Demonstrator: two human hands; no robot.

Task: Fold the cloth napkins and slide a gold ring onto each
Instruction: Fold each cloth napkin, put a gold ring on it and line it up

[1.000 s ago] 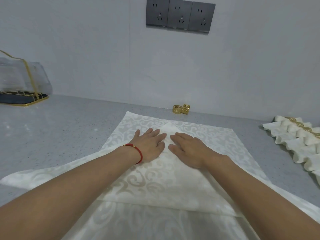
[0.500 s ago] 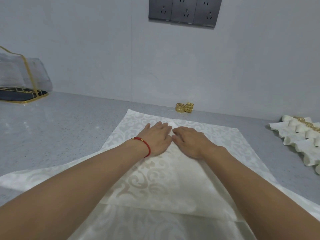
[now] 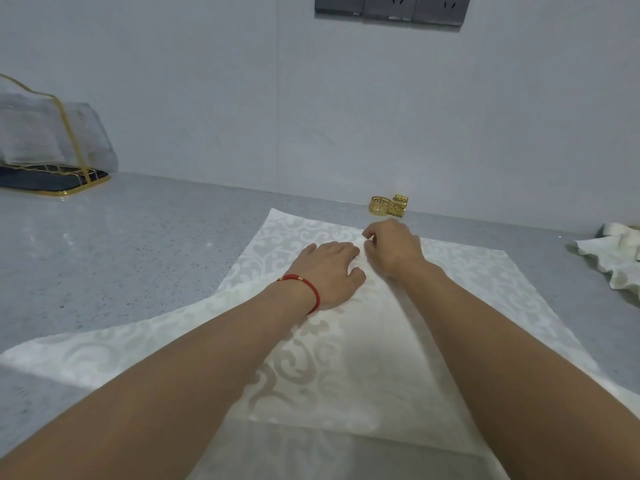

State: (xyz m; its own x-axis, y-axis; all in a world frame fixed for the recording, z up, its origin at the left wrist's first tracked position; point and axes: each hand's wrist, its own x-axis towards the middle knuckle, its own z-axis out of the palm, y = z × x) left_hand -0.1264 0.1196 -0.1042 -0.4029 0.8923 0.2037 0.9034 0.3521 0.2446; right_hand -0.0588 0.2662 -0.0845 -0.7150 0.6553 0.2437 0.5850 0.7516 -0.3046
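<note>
A cream patterned cloth napkin (image 3: 467, 282) lies spread on the grey counter, with a near corner folded up toward its middle. My left hand (image 3: 330, 268), with a red cord at the wrist, rests flat on the folded part. Just right of it my right hand (image 3: 393, 245) has its fingers curled and pinches the tip of the folded corner. Two gold rings (image 3: 388, 205) stand at the wall just beyond the napkin's far edge.
Folded napkins (image 3: 620, 258) lie at the right edge of the counter (image 3: 138, 244). A clear cover on a gold-rimmed tray (image 3: 52, 157) stands at the far left. Wall sockets (image 3: 391, 8) are above.
Both hands slid forward along the folded corner. My right hand went from flat on the cloth to curled, pinching the tip. The view tilted down slightly.
</note>
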